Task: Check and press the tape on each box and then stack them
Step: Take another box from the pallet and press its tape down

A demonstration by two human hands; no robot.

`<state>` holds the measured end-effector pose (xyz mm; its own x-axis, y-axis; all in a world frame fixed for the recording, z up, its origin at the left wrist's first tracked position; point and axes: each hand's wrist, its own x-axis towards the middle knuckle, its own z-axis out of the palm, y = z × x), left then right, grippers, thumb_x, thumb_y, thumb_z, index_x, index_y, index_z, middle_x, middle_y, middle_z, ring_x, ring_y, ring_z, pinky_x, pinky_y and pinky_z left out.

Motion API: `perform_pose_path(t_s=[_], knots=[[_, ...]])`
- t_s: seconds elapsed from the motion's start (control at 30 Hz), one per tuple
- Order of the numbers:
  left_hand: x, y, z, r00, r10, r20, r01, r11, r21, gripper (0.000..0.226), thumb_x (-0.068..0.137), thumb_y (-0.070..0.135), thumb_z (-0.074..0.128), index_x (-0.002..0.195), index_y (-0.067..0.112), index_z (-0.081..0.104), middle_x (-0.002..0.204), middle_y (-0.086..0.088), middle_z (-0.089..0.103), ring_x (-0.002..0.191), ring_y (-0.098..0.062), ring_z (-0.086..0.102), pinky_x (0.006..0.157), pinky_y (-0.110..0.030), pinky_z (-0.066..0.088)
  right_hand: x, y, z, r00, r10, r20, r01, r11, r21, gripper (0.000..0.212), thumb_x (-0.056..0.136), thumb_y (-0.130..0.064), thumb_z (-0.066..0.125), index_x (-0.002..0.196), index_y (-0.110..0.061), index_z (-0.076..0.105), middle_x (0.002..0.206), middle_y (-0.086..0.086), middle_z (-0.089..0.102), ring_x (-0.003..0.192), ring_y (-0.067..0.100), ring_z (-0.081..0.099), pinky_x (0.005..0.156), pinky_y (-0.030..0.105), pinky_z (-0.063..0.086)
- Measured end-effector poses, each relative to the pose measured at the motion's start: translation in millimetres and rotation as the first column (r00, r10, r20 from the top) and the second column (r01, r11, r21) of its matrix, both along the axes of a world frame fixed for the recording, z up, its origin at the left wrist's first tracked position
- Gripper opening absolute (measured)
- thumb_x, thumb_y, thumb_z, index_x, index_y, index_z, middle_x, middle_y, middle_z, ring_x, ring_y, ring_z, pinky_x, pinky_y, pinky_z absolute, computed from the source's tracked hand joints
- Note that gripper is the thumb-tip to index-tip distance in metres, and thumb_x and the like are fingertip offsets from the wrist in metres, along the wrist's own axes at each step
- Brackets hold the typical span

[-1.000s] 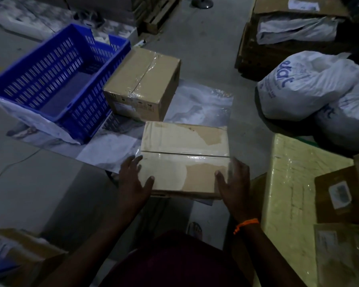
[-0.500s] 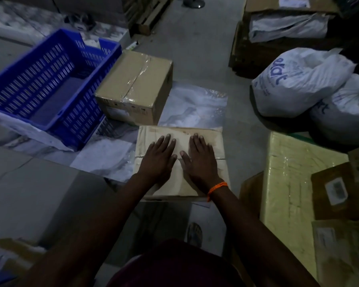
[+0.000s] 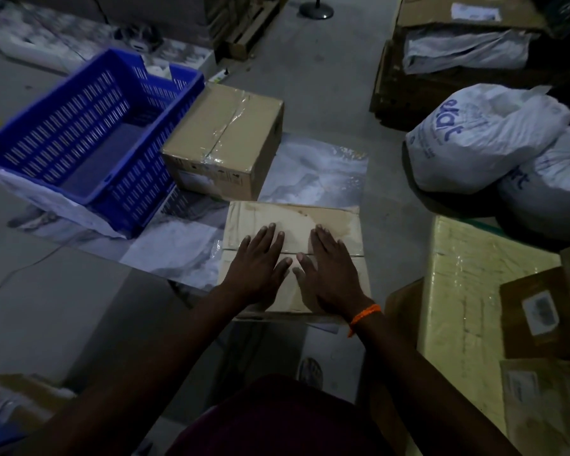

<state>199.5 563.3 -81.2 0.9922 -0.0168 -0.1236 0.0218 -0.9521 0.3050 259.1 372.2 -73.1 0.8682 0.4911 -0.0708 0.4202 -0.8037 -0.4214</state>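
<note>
Head view, left hand (image 3: 257,264), right hand (image 3: 329,273) still flat on box (image 3: 339,222)

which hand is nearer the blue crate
Left. The left hand lies flat on the box, on the side toward the blue crate; the right hand lies beside it, farther off.

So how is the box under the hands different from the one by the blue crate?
The near box has the left hand and right hand pressing flat on it; the far box beside the blue crate is untouched. The near box looks low and flat; the far box stands taller. The near box's seam runs side to side; the far box's shiny tape runs front to back. Both are closed cardboard.
</note>
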Motion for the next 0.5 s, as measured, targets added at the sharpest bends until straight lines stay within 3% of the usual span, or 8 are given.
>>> perform_pose_path(t_s=[0.07, 0.23, 0.4, 0.5], knots=[[-29.9, -0.9, -3.6, 0.999, -0.014, 0.048, 0.013, 1.000, 0.007, 0.073, 0.101, 0.059, 0.021, 0.157, 0.014, 0.032, 0.167, -0.014, 0.021, 0.153, -0.032, 0.021, 0.119, -0.056, 0.021, -25.2, -17.0, -2.5, 0.997, 0.046, 0.061, -0.044, 0.998, -0.034, 0.080, 0.099, -0.059, 0.027, 0.158, -0.005, 0.035, 0.168, 0.013, 0.028, 0.156, 0.025, 0.024, 0.126, 0.044, 0.015], [-93.7, 7.8, -10.7, 0.991, -0.088, 0.101, 0.079, 0.993, 0.093, 0.064, 0.105, 0.057, 0.022, 0.159, 0.024, 0.030, 0.168, -0.009, 0.018, 0.154, -0.029, 0.017, 0.122, -0.054, 0.018, -77.4, -58.9, -13.3, 0.991, 0.109, 0.075, -0.099, 0.987, -0.123, 0.077, 0.104, -0.058, 0.023, 0.162, -0.008, 0.026, 0.171, 0.008, 0.015, 0.159, 0.019, 0.005, 0.128, 0.041, 0.004], [-102.4, 7.3, -14.2, 0.984, -0.093, 0.154, 0.077, 0.991, 0.109, 0.061, 0.105, 0.057, 0.028, 0.158, 0.027, 0.034, 0.167, -0.007, 0.023, 0.154, -0.027, 0.022, 0.122, -0.048, 0.020, -83.0, -63.1, -16.8, 0.986, 0.103, 0.131, -0.085, 0.987, -0.140, 0.076, 0.106, -0.059, 0.018, 0.160, -0.008, 0.033, 0.169, 0.010, 0.024, 0.158, 0.021, 0.014, 0.127, 0.039, 0.003], [-99.6, 6.5, -15.3, 0.986, -0.092, 0.138, 0.078, 0.991, 0.107, 0.062, 0.105, 0.059, 0.025, 0.157, 0.028, 0.034, 0.166, -0.006, 0.025, 0.153, -0.026, 0.024, 0.122, -0.049, 0.022, -82.6, -62.3, -17.5, 0.992, 0.088, 0.095, -0.073, 0.986, -0.151, 0.075, 0.105, -0.059, 0.016, 0.161, -0.011, 0.029, 0.169, 0.007, 0.019, 0.158, 0.017, 0.008, 0.128, 0.039, 0.001]])
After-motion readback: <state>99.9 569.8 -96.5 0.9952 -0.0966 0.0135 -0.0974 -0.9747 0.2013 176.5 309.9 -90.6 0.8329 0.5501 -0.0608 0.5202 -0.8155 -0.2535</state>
